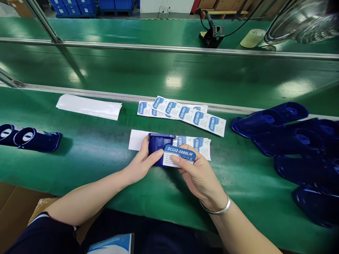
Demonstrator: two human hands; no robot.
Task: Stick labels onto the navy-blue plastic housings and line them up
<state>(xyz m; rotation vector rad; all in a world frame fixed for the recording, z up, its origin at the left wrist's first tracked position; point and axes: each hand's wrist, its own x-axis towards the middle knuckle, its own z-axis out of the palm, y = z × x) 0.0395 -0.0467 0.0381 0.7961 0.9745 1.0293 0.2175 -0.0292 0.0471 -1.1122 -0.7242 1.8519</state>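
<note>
My left hand grips a dark blue plastic part by its left side, thumb across its face. Between thumb and fingers, my right hand pinches a blue and white label printed DC52Q-5000L/H. The label's left end lies over the right side of the blue part; whether it is stuck on cannot be told. Under the part and the hands is a label strip, its left end bare white. Behind it, more label strips overlap on the green table.
White backing strips rest at the back left. Labelled blue parts lie at the left edge, and several blue parts cluster at the right. A metal rail runs behind; a tape roll sits beyond.
</note>
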